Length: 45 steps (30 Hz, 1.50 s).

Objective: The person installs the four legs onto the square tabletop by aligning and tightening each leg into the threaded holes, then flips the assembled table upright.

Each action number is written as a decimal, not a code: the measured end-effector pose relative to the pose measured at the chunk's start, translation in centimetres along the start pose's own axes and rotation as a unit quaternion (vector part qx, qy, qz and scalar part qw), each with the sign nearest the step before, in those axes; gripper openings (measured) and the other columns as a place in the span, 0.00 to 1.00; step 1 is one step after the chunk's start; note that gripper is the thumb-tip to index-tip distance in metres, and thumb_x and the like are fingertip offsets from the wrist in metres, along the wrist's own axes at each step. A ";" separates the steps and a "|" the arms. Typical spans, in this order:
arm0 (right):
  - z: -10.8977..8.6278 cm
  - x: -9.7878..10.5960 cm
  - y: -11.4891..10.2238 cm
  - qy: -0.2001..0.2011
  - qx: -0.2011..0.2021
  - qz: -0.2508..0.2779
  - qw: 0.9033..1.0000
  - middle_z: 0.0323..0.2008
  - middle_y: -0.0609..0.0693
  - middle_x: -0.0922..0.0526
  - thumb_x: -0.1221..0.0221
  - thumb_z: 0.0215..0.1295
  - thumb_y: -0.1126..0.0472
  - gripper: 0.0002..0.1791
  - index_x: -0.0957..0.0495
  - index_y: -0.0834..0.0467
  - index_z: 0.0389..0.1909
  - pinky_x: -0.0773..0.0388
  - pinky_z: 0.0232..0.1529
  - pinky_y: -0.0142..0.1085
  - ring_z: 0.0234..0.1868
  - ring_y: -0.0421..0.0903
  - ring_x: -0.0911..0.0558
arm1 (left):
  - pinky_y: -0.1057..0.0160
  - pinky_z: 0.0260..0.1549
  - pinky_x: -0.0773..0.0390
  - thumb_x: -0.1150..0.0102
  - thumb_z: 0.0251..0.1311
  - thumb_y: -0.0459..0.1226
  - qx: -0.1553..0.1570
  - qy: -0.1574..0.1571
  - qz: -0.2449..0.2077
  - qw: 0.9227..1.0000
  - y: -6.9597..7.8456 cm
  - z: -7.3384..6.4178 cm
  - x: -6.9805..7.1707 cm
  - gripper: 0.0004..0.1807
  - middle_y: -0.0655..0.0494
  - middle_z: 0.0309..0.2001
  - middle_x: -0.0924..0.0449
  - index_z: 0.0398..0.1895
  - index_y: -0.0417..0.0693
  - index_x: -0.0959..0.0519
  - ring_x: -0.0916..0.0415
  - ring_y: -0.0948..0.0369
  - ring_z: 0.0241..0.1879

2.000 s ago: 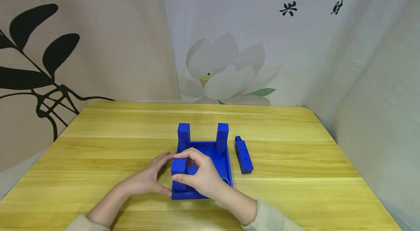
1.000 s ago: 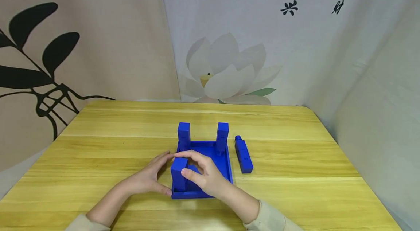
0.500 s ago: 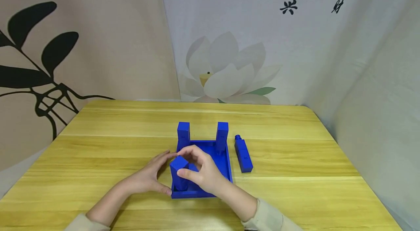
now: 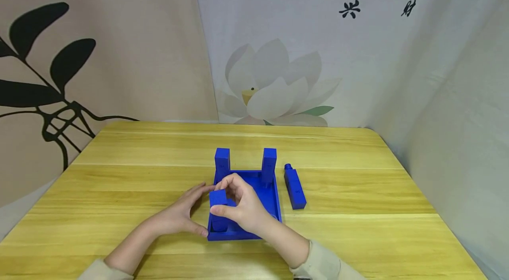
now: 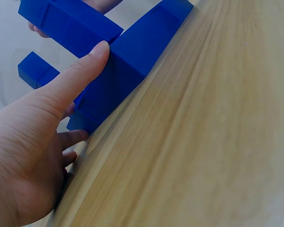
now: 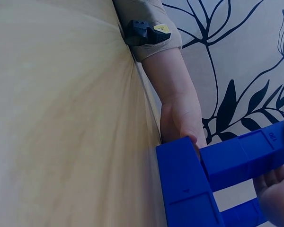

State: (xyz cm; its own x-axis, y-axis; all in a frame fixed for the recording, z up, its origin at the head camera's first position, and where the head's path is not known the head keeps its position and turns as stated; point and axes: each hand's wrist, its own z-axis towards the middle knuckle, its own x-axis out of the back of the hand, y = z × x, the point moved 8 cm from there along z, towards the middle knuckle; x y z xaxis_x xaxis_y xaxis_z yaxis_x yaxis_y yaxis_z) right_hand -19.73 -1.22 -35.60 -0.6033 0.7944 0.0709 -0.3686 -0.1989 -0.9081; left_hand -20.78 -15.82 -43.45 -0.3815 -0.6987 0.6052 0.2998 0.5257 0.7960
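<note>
A shallow blue square tray (image 4: 234,236) with raised walls lies on the table. My left hand (image 4: 180,216) holds its left side, thumb at the near corner and fingers along the wall; the left wrist view shows the thumb pressing the tray wall (image 5: 116,71). Over the near left corner stands a square blue leg (image 4: 218,222), its top pinched between thumb and fingers of my right hand (image 4: 248,211). That leg (image 6: 246,153) bears small raised digits in the right wrist view. Two similar legs, one far left (image 4: 222,160) and one far right (image 4: 269,160), stand upright in the far corners.
One loose blue leg (image 4: 295,189) with a round threaded-looking end lies right of the tray. The wooden table (image 4: 358,174) reaches back to a printed curtain (image 4: 159,50). A dark device (image 6: 146,33) is strapped on the left sleeve.
The right hand has let its thumb slide along the leg and regripped it, and the leg has turned about its upright axis. The left hand and tray stay in place.
</note>
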 end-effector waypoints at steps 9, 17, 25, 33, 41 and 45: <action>-0.3 0.0 0.1 -0.026 -0.005 -0.001 1.000 0.53 0.60 0.26 0.40 0.67 0.54 0.24 0.34 0.64 0.55 0.30 0.56 0.40 0.57 0.47 0.28 | 0.27 0.57 0.55 0.22 0.35 0.54 0.021 0.000 0.002 1.000 -0.2 -0.2 -0.1 0.60 0.34 0.73 0.59 0.73 0.46 0.44 0.62 0.35 0.69; -0.1 -0.4 -0.3 -0.099 0.034 0.034 0.994 0.58 0.69 0.29 0.53 0.74 0.59 0.25 0.37 0.72 0.63 0.33 0.61 0.43 0.63 0.54 0.31 | 0.28 0.58 0.57 0.22 0.34 0.54 0.026 0.001 0.003 1.000 -0.1 -0.3 -0.1 0.62 0.34 0.73 0.59 0.73 0.44 0.45 0.63 0.35 0.70; -0.1 -0.5 -0.4 -0.118 0.041 0.047 0.991 0.54 0.69 0.25 0.54 0.75 0.61 0.22 0.35 0.74 0.61 0.28 0.56 0.41 0.58 0.52 0.26 | 0.26 0.57 0.56 0.22 0.35 0.52 0.036 -0.005 0.000 0.999 -0.1 -0.3 -0.1 0.62 0.35 0.73 0.60 0.74 0.45 0.47 0.64 0.35 0.70; 0.0 -0.3 -0.5 -0.110 0.062 0.023 0.992 0.51 0.67 0.23 0.51 0.74 0.59 0.22 0.33 0.74 0.58 0.35 0.28 0.28 0.31 0.38 0.29 | 0.27 0.58 0.56 0.22 0.36 0.52 0.033 -0.005 0.001 0.999 -0.2 -0.2 -0.1 0.63 0.35 0.73 0.60 0.73 0.40 0.47 0.64 0.34 0.69; -0.1 -0.2 -0.5 -0.101 0.058 0.039 0.992 0.51 0.70 0.24 0.46 0.71 0.54 0.28 0.33 0.75 0.57 0.24 0.51 0.41 0.54 0.48 0.23 | 0.27 0.58 0.56 0.22 0.35 0.53 0.026 -0.004 0.002 1.000 -0.1 -0.1 -0.2 0.63 0.34 0.73 0.59 0.73 0.40 0.47 0.63 0.34 0.69; -0.1 -0.1 0.0 -0.085 0.037 0.035 0.995 0.51 0.68 0.24 0.43 0.68 0.50 0.31 0.33 0.75 0.55 0.24 0.52 0.41 0.53 0.46 0.23 | 0.26 0.56 0.55 0.22 0.36 0.52 0.024 -0.006 -0.007 1.000 -0.1 -0.1 -0.2 0.60 0.33 0.73 0.60 0.73 0.46 0.44 0.63 0.34 0.69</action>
State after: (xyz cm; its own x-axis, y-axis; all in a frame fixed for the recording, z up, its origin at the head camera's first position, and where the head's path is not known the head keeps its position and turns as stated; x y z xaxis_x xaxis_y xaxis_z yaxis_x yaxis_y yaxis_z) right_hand -19.59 -1.22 -35.63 -0.7386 0.6691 0.0824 -0.3675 -0.2972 -0.8813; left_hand -20.64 -15.78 -43.70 -0.3954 -0.7014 0.5930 0.2517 0.5382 0.8044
